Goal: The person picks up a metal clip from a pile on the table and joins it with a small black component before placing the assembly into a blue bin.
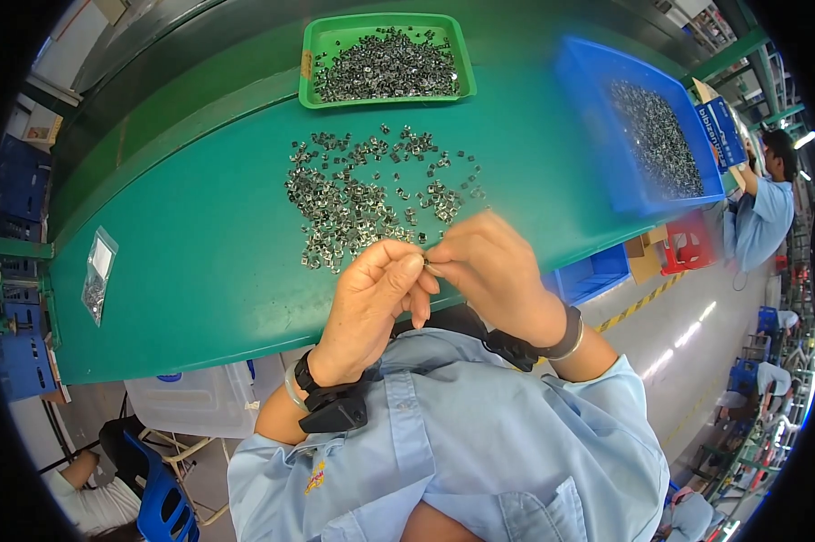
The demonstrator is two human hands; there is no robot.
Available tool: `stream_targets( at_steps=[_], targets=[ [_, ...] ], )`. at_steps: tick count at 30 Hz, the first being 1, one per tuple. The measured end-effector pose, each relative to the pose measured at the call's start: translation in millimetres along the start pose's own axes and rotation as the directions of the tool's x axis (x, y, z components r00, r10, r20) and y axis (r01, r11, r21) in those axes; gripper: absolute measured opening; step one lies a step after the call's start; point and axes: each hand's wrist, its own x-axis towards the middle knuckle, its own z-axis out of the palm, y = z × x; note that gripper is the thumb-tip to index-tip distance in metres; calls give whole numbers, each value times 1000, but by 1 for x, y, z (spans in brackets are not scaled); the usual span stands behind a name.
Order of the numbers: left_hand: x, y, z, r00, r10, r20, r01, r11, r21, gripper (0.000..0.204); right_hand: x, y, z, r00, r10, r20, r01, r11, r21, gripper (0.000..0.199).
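Note:
My left hand (371, 303) and my right hand (489, 266) meet fingertip to fingertip just above the near edge of the green table (200, 262). Between the fingertips they pinch one small metal part (431, 266). Just beyond the hands lies a scattered pile of small shiny metal parts (362, 194) on the table top. Both wrists carry dark bands with a black device.
A green tray (312, 59) full of the same parts sits at the far side. A blue bin (597, 117) with more parts stands at the right. A small clear bag (97, 274) lies at the left. Another person in a blue shirt (761, 217) works at the far right.

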Motion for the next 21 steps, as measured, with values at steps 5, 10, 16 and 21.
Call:
stream_targets(
  at_steps=[5,10,16,21],
  targets=[
    [1,-1,-3,999,-32,35,34,996,-78,18,-2,-2,-1,1000,-20,-7,20,1000,14,24],
    [1,-7,-2,997,-13,70,22,990,-142,15,-10,-5,2,999,-1,-34,3,999,45,24],
    [2,-19,1,993,26,112,-5,983,-186,15,-21,-6,3,993,94,-72,-80,981,175,22],
    [3,-13,4,997,-13,78,13,1000,-3,15,-22,-1,-3,997,61,-47,-54,989,138,22]
  ],
)
